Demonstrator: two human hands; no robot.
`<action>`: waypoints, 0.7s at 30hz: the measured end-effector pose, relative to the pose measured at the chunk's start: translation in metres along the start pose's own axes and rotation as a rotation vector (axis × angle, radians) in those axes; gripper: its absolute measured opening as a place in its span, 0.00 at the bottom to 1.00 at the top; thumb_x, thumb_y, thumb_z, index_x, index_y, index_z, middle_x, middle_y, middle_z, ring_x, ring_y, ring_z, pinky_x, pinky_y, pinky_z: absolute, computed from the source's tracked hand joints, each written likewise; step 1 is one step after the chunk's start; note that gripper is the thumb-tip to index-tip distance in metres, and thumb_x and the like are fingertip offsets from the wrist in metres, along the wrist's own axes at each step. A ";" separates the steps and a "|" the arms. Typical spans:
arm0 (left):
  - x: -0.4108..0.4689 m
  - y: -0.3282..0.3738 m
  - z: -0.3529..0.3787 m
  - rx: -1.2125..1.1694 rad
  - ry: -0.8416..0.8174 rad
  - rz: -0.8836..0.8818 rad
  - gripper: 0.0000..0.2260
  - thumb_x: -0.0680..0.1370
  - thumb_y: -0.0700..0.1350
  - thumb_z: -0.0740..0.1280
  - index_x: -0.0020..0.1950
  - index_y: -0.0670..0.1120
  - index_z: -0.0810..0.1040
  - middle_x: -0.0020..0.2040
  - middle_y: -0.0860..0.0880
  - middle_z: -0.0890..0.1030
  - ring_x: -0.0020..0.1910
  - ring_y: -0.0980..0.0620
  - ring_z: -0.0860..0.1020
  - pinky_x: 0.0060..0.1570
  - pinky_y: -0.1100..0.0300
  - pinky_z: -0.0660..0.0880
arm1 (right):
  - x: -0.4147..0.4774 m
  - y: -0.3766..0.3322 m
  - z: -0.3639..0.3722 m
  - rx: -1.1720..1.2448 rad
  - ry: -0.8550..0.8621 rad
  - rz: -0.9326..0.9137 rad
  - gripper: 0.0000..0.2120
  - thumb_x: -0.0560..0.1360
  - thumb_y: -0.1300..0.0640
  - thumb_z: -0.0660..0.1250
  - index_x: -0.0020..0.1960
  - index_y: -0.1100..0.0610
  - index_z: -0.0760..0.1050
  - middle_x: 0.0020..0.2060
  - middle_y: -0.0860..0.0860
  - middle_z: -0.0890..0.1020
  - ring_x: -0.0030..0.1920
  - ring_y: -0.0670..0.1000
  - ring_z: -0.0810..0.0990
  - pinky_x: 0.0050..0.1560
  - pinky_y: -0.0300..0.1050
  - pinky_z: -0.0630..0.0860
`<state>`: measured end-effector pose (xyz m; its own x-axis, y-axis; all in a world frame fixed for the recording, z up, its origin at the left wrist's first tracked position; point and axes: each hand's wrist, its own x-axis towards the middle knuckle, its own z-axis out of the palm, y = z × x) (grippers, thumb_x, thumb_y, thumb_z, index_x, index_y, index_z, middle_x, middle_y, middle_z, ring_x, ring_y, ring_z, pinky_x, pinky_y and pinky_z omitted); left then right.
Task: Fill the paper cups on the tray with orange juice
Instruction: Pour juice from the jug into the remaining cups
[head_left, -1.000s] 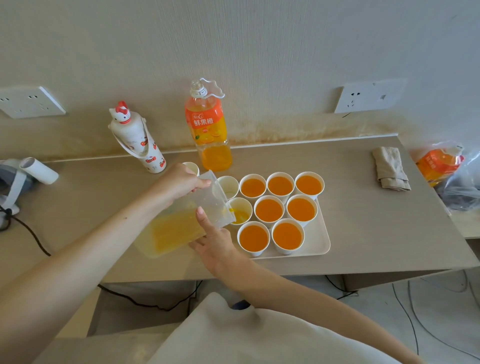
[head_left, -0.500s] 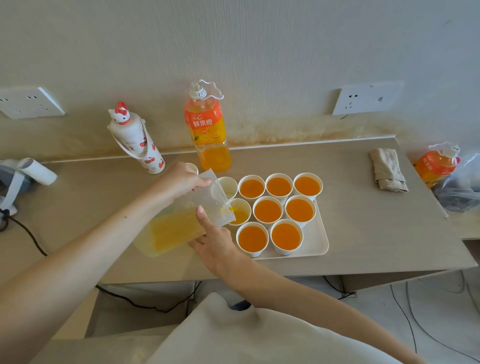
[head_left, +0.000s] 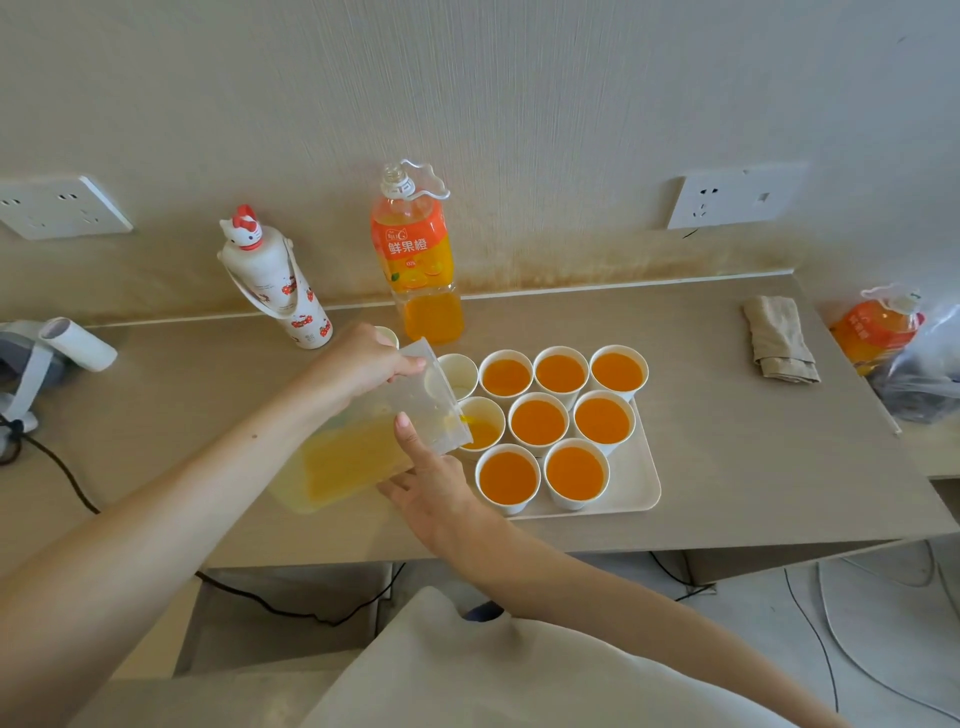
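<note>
My left hand (head_left: 363, 364) grips the rim of the tilted clear plastic jug (head_left: 374, 431) of orange juice, while my right hand (head_left: 436, 483) props its side with straight fingers. Its lip hangs over a part-filled white paper cup (head_left: 483, 423) (middle row, left) on the white rectangular tray (head_left: 639, 483) on the beige worktop (head_left: 727, 441).

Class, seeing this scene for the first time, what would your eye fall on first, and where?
Seven full cups of bright orange juice stand out first, packed on the white tray in the middle of the desk. Next comes the clear jug, tilted in the left hand and steadied by the right hand, pouring into a part-filled cup at the tray's left. A tall juice bottle stands behind, by the wall.
</note>
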<state>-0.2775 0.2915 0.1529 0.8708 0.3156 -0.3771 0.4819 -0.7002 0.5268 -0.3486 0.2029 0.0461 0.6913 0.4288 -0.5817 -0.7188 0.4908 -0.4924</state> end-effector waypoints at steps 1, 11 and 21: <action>0.000 0.000 0.000 -0.002 0.000 0.000 0.16 0.74 0.52 0.72 0.37 0.40 0.76 0.34 0.47 0.74 0.35 0.50 0.72 0.43 0.56 0.68 | 0.000 0.000 0.000 0.007 -0.006 0.000 0.43 0.59 0.43 0.78 0.69 0.53 0.68 0.63 0.54 0.78 0.65 0.59 0.75 0.70 0.61 0.68; 0.000 0.000 0.000 0.014 0.005 0.009 0.16 0.74 0.52 0.72 0.40 0.38 0.79 0.36 0.46 0.76 0.39 0.48 0.74 0.43 0.55 0.69 | -0.005 -0.004 -0.001 0.025 -0.027 0.003 0.36 0.63 0.46 0.75 0.68 0.52 0.69 0.63 0.54 0.78 0.66 0.58 0.74 0.68 0.57 0.68; 0.001 0.001 0.001 0.024 0.020 0.012 0.16 0.73 0.52 0.72 0.42 0.39 0.80 0.37 0.47 0.77 0.38 0.49 0.75 0.43 0.56 0.70 | 0.001 -0.002 -0.003 0.022 -0.024 0.007 0.39 0.61 0.44 0.77 0.68 0.52 0.67 0.64 0.54 0.77 0.65 0.59 0.73 0.70 0.60 0.67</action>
<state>-0.2765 0.2904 0.1524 0.8785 0.3192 -0.3554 0.4688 -0.7190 0.5131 -0.3464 0.1999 0.0443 0.6883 0.4502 -0.5688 -0.7217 0.5046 -0.4739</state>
